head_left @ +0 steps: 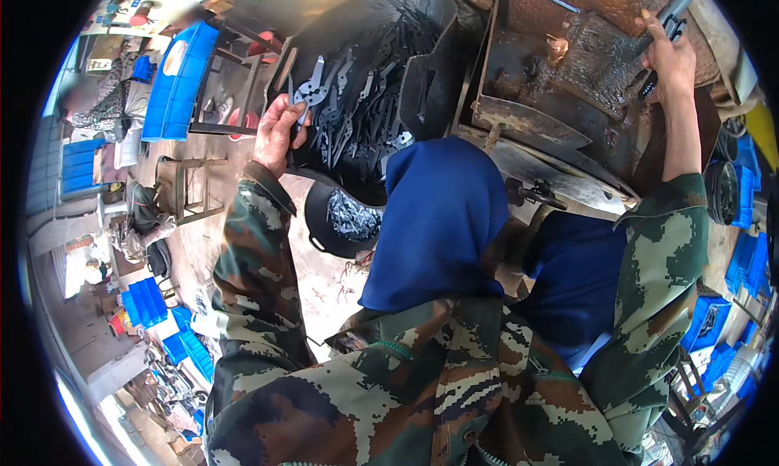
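While the left hand [278, 133] pinches a grey plier blank [312, 89] over the dark heap of blanks [365, 109], the right hand [669, 56] closes its fingers round a dark machine handle [672, 16], likely to work it.

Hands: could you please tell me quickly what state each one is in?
Left hand: closed on a metal plier blank.
Right hand: closed on a dark tool handle.

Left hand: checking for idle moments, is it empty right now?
No, the left hand grips a flat grey metal plier blank lifted from the dark bin of similar pieces.
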Demonstrator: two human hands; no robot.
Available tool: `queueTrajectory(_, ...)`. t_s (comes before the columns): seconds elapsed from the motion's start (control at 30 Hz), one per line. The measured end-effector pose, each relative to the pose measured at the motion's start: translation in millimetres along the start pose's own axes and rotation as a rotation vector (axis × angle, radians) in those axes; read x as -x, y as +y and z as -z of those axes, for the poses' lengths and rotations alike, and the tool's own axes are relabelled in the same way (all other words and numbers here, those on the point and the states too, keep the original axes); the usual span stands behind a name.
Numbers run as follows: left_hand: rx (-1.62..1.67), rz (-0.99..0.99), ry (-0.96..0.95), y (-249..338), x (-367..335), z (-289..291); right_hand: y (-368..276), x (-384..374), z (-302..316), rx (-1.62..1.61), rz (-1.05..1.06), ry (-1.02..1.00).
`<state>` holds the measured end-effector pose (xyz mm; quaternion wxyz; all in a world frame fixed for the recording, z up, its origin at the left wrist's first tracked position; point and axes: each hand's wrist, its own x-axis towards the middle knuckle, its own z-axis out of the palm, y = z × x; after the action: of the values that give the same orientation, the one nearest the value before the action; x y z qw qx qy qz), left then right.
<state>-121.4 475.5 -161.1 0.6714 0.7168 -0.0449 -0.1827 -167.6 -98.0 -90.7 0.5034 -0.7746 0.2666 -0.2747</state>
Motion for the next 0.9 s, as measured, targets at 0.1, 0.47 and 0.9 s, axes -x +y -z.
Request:
queueTrajectory(0.1,0.038,-0.004,-0.009,-10,-9,-12,-8,6,-1,0.038,-0.006,-0.022)
queueTrajectory(0.47,-0.262,-0.065,0.014,-9,-27,44,-3,0,0,-0.027,0.004,-0.063)
queueTrajectory(0.9,-0.278,0.044,0.156,6,-72,-35,-27,21,-4,0.043,-0.025,-0.019)
